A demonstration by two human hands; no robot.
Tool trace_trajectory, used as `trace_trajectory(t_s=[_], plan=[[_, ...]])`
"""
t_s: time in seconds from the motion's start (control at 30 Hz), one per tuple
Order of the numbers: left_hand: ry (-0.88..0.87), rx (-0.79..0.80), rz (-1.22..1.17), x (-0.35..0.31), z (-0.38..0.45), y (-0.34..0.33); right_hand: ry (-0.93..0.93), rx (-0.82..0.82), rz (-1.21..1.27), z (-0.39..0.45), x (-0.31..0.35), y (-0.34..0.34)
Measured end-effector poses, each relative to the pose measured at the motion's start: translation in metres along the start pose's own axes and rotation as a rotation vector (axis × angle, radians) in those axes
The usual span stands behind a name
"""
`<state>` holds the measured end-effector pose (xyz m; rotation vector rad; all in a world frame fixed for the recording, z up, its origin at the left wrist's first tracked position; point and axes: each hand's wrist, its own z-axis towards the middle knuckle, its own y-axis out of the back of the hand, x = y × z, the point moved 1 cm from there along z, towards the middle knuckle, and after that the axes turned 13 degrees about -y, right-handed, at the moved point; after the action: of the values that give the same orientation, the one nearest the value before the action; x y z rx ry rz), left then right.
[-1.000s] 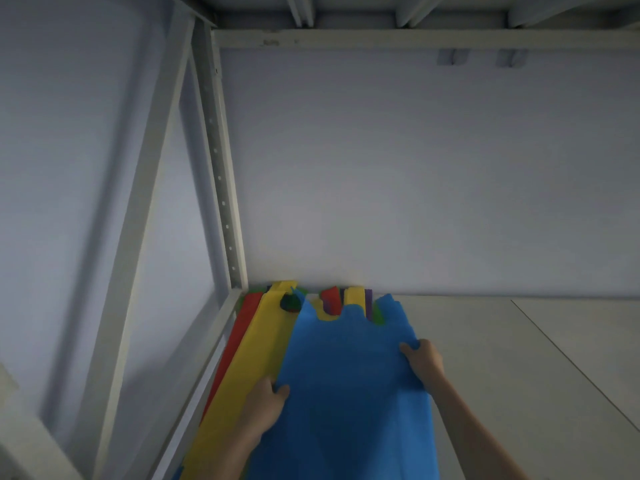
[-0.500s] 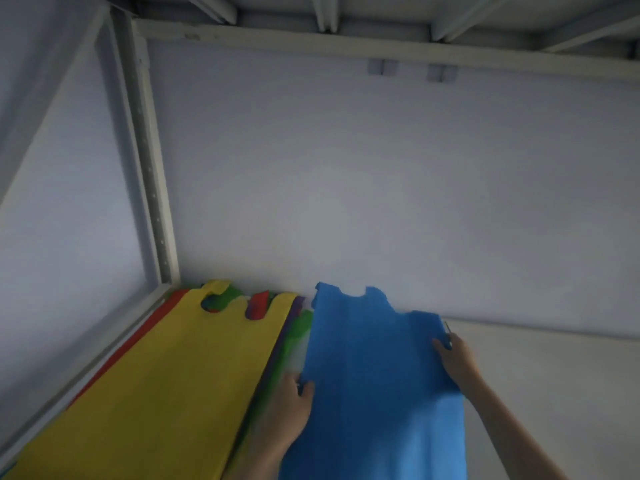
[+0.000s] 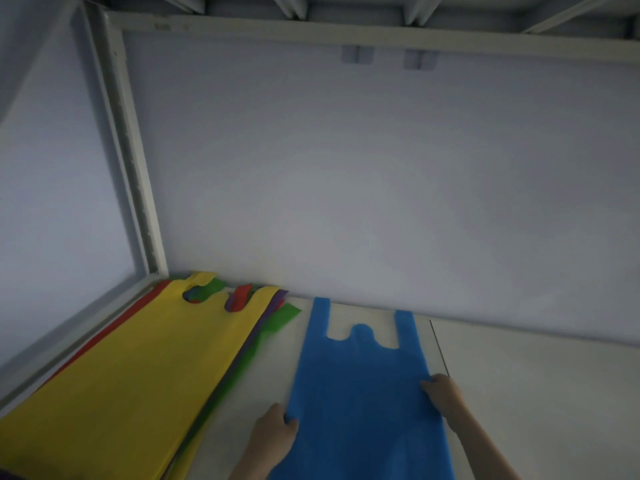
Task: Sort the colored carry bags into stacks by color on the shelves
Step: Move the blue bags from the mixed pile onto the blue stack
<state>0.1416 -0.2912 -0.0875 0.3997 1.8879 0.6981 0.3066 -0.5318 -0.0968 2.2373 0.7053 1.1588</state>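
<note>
A blue carry bag (image 3: 363, 386) lies flat on the white shelf board (image 3: 519, 393), handles pointing toward the back wall. My left hand (image 3: 273, 436) pinches its left edge and my right hand (image 3: 441, 394) grips its right edge. To the left sits a mixed pile of bags with a yellow bag (image 3: 138, 375) on top. Red (image 3: 239, 296), green (image 3: 280, 317) and purple (image 3: 277, 296) bags peek out from under it. A strip of bare shelf separates the blue bag from the pile.
A white metal upright (image 3: 131, 168) stands at the shelf's back left corner. The pale back wall (image 3: 381, 185) closes the shelf. A beam (image 3: 346, 32) of the shelf above runs overhead. A seam (image 3: 438, 344) crosses the board right of the blue bag.
Both hands have carried the blue bag off the pile to the right and laid it flat on the bare board. The yellow bag is uncovered.
</note>
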Motion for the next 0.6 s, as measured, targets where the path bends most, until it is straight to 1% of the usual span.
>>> trace_trajectory(t_s=[0.1, 0.2, 0.4, 0.5, 0.6], plan=[[-0.011, -0.02, 0.001, 0.001, -0.002, 0.001, -0.028, 0.004, 0.012, 0.005, -0.001, 0.0], [-0.01, -0.041, -0.046, 0.003, -0.002, 0.001, -0.05, 0.004, 0.022, 0.003, -0.001, 0.0], [-0.027, 0.012, -0.098, 0.005, -0.002, 0.008, -0.05, -0.014, 0.053, -0.003, -0.001, -0.001], [-0.06, 0.019, -0.058, 0.006, 0.001, 0.012, -0.054, -0.045, 0.08, -0.01, 0.0, -0.001], [-0.096, 0.002, 0.106, 0.004, 0.003, 0.015, -0.057, -0.089, 0.072, -0.019, 0.001, -0.002]])
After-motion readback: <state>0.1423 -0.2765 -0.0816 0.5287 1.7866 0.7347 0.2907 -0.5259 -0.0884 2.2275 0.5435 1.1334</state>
